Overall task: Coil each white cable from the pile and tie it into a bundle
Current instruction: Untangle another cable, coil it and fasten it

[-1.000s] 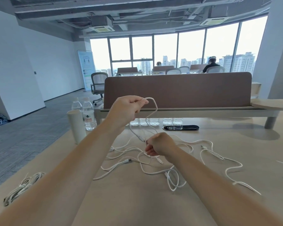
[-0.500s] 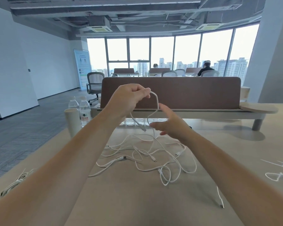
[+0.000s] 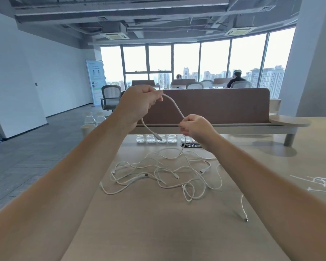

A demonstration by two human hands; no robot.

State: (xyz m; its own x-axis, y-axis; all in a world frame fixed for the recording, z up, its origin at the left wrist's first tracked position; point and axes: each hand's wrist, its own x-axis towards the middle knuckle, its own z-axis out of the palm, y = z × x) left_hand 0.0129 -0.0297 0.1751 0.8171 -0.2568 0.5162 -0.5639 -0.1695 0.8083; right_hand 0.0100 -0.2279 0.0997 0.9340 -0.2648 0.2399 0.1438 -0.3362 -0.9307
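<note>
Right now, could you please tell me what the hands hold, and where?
One white cable: the left hand pinches it near its plug end, which dangles below; the right hand pinches it further along, above the pile.

Both bare forearms reach forward from the near edge and converge, held up in the air. The left hand is higher and further left, its fingers curled and pinching the white cable. The right hand sits lower to the right, fingers bunched, pinching the same cable.
</note>
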